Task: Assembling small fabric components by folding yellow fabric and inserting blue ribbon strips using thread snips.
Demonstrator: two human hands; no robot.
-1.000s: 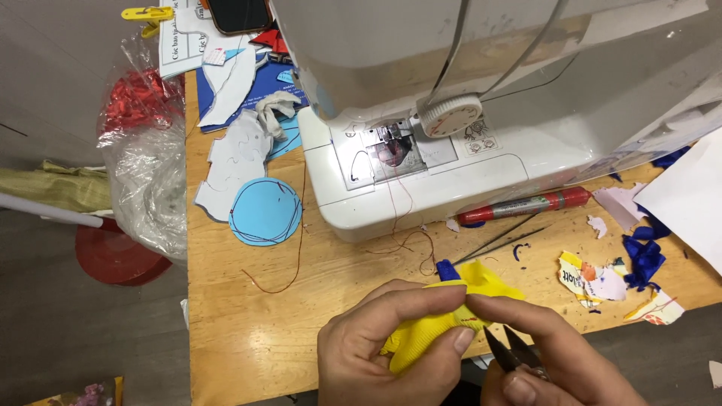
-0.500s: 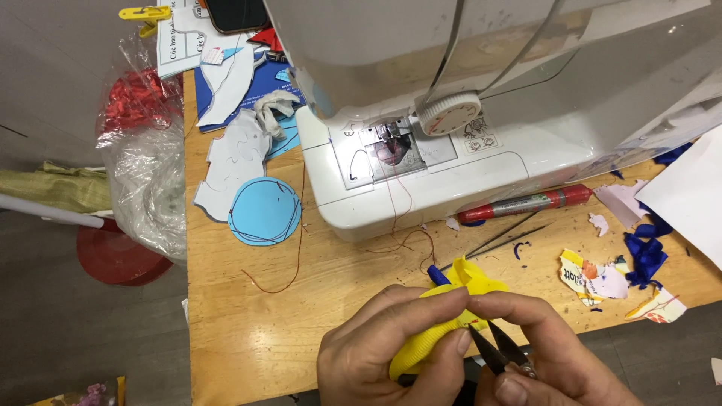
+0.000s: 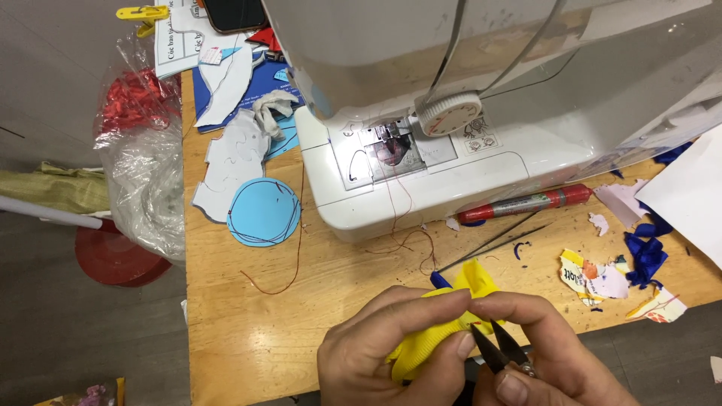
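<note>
wooden tabletop (image 3: 248, 331) lay bare left of the hands, near its front edge. left hand (image 3: 383, 349) pinched yellow fabric (image 3: 429, 342) just before the white sewing machine (image 3: 421, 173); right hand (image 3: 549, 361) clamped small black thread snips (image 3: 500, 349), blades apart at the cloth.

Most of the yellow fabric piece (image 3: 429, 342) is covered by the left hand (image 3: 391, 349), so its full shape cannot be told. The handles of the small black snips (image 3: 500, 349) are hidden inside the right hand (image 3: 549, 353), whose wrist runs off the bottom edge. The sewing machine (image 3: 481, 98) is cut off at the top and right. The phone (image 3: 235, 13) shows only its lower end.
</note>
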